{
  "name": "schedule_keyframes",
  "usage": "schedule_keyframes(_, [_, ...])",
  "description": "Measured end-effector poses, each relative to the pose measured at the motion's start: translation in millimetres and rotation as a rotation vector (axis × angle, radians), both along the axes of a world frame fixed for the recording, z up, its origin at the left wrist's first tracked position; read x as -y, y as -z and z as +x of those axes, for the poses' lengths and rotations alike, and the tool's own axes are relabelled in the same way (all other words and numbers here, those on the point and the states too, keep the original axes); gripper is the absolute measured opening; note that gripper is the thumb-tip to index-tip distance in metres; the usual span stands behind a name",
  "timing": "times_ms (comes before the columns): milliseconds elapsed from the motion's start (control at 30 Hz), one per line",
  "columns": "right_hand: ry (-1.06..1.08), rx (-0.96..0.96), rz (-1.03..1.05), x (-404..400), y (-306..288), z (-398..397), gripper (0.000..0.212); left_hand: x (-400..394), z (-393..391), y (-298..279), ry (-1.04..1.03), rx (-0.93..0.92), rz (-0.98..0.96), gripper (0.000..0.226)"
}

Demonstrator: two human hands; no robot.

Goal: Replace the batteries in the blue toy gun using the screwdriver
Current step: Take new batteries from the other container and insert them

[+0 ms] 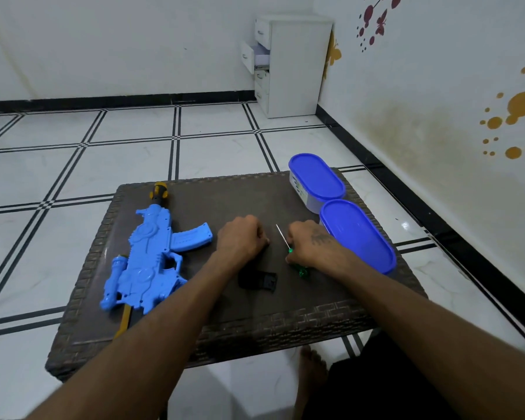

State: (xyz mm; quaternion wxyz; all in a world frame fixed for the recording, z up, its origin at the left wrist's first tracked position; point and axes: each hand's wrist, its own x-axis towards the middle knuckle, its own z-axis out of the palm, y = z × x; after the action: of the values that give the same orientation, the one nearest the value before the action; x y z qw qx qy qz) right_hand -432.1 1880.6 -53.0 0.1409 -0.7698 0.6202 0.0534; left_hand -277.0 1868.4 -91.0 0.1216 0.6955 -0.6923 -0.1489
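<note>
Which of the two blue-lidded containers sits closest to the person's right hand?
The nearer blue-lidded container, right beside the right hand. The other container stands farther back toward the table's far edge.

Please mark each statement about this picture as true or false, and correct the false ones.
1. The blue toy gun lies on the table, left of both hands. True.
2. The left hand holds the toy gun. False: it rests closed on the table, apart from the gun.
3. The right hand is on the screwdriver, whose metal tip points away from the person. True.
4. Both containers have their lids off. False: both carry blue lids.
5. A small black part lies on the table between the forearms. True.
</note>
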Motion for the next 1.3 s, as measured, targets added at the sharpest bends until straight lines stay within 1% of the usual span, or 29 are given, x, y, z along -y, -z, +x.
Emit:
schedule_keyframes(100, [-0.002,0.031,-0.02,-0.6,5.5,3.9,0.035,-5.5,13.6,-2.9,-0.002,0.033,0.002,0.02])
schedule_keyframes(200, [-0.004,0.04,-0.054,-2.0,7.4,7.9,0.034,-10.8,26.5,-7.7,-0.005,0.001,0.033,0.015])
schedule_keyframes(300, [0.044,0.106,-0.091,-2.9,0.1,1.7,0.032,-16.0,28.5,-10.2,-0.015,-0.02,-0.005,0.016])
schedule_keyframes(400, [0.091,0.181,-0.252,-0.3,-16.8,-22.2,0.014,-17.6,19.2,-14.8,-0.008,-0.019,-0.103,0.018])
schedule_keyframes(500, [0.174,0.191,-0.361,6.5,-38.8,-61.0,0.015,-19.5,-1.3,-27.0,0.003,-0.074,-0.176,0.021])
schedule_keyframes(567, [0.232,0.163,-0.304,17.2,-45.1,-85.9,0.016,-22.2,-21.0,-34.5,0.004,-0.19,-0.169,0.023])
schedule_keyframes(667, [0.235,0.098,-0.036,29.6,-48.2,-101.8,0.038,-26.7,-56.8,-34.8,0.036,-0.392,-0.076,0.025])
schedule_keyframes(733, [0.209,0.088,0.079,31.7,-48.6,-101.9,0.041,-29.7,-78.8,-32.2,0.057,-0.465,0.007,0.033])
schedule_keyframes(800, [0.207,0.094,0.096,31.3,-47.1,-102.9,0.04,-31.9,-95.7,-30.8,0.083,-0.507,0.07,0.045])
schedule_keyframes(833, [0.208,0.081,0.087,29.9,-46.5,-104.0,0.042,-33.3,-101.6,-30.6,0.095,-0.528,0.098,0.047])
schedule_keyframes(933, [0.257,0.081,0.073,23.0,-49.2,-109.7,0.048,-34.3,-107.2,-29.6,0.118,-0.58,0.165,0.039])
schedule_keyframes(967, [0.289,0.122,0.09,19.2,-51.9,-112.8,0.05,-33.6,-106.3,-29.1,0.114,-0.61,0.192,0.035])
schedule_keyframes(1033, [0.355,0.274,0.159,14.1,-55.0,-120.1,0.055,-32.3,-101.6,-28.8,0.093,-0.677,0.235,0.025])
schedule_keyframes(1100, [0.393,0.425,0.252,10.0,-56.4,-125.4,0.069,-29.5,-97.3,-29.5,0.101,-0.681,0.24,0.02])
schedule_keyframes(1133, [0.398,0.458,0.286,8.5,-55.3,-127.2,0.074,-28.8,-96.4,-30.3,0.11,-0.679,0.247,0.019])
schedule_keyframes(1167, [0.393,0.448,0.301,8.3,-54.3,-127.6,0.072,-29.1,-95.6,-31.9,0.121,-0.682,0.262,0.019])
schedule_keyframes(1200, [0.388,0.421,0.295,8.9,-54.1,-127.4,0.066,-29.7,-95.4,-34.3,0.133,-0.683,0.282,0.019])
schedule_keyframes(1300, [0.367,0.303,0.216,13.9,-53.0,-127.3,0.049,-31.4,-95.5,-37.3,0.161,-0.676,0.306,0.019])
